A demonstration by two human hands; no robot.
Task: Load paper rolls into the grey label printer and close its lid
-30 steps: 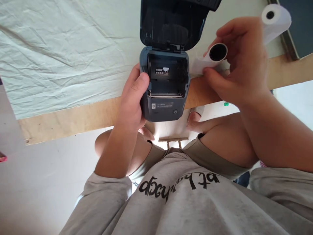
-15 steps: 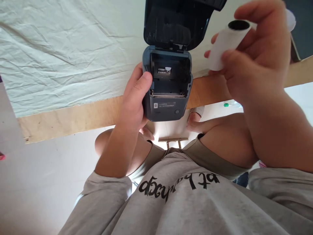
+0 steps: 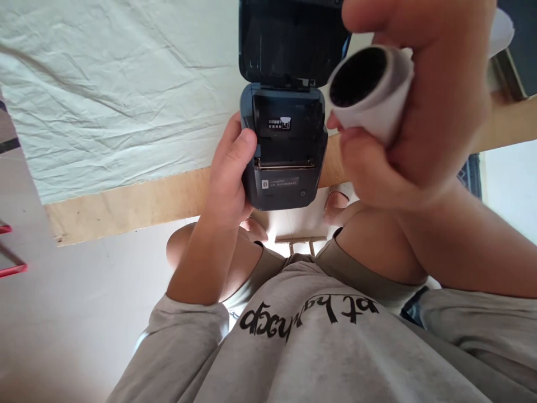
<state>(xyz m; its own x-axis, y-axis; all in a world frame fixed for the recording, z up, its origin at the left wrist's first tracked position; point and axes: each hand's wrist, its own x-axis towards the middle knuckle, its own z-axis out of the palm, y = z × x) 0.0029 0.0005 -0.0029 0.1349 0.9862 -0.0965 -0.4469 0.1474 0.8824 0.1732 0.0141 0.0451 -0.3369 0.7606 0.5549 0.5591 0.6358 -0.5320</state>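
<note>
A dark blue-grey label printer [image 3: 285, 187] is in my left hand [image 3: 231, 168], thumb on its left rim and fingers round its side. Its black lid [image 3: 289, 42] is swung up, and a printed sticker [image 3: 279, 123] shows inside the bare paper bay. Closed round a white paper roll [image 3: 380, 112], my right hand [image 3: 440, 106] is up to the right of the printer. The roll's hollow dark core faces me. Apart from the bay, the roll overlaps the printer's right edge in view.
A pale, wrinkled cloth [image 3: 121, 106] covers the table, whose wooden edge [image 3: 126, 204] runs in front of me. At the upper right lie a dark flat object [image 3: 520, 50] and a white round thing [image 3: 501, 33]. Something red-edged [image 3: 14, 271] is at far left.
My right hand has brought the paper roll left and closer to the camera, turning its open core towards me. The printer has shifted only slightly left in view.
</note>
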